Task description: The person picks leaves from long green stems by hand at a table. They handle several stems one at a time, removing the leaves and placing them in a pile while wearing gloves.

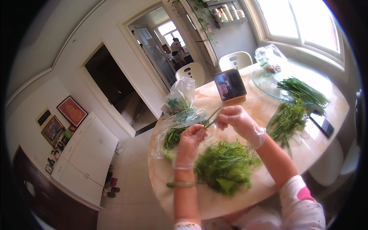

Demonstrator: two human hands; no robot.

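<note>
Both hands wear clear plastic gloves and are raised above a round marble-patterned table (207, 211). My left hand (191, 143) pinches one end of a thin green stem (213, 119) between thumb and fingers. The upper part of the stem is pinched in my right hand (237, 122), at the fingertips. Below the hands lies a heap of leafy greens (227, 166) with thin tendrils. Beside my left hand, more green stems (174, 138) lie partly under a clear plastic bag (161, 143).
A bunch of greens (287, 120), long green stalks (304, 90) and a phone (323, 125) lie at the right. A foldable phone (230, 84) stands on a holder. Two bags (181, 92) (270, 56) stand farther back. A person (177, 51) is in the far room.
</note>
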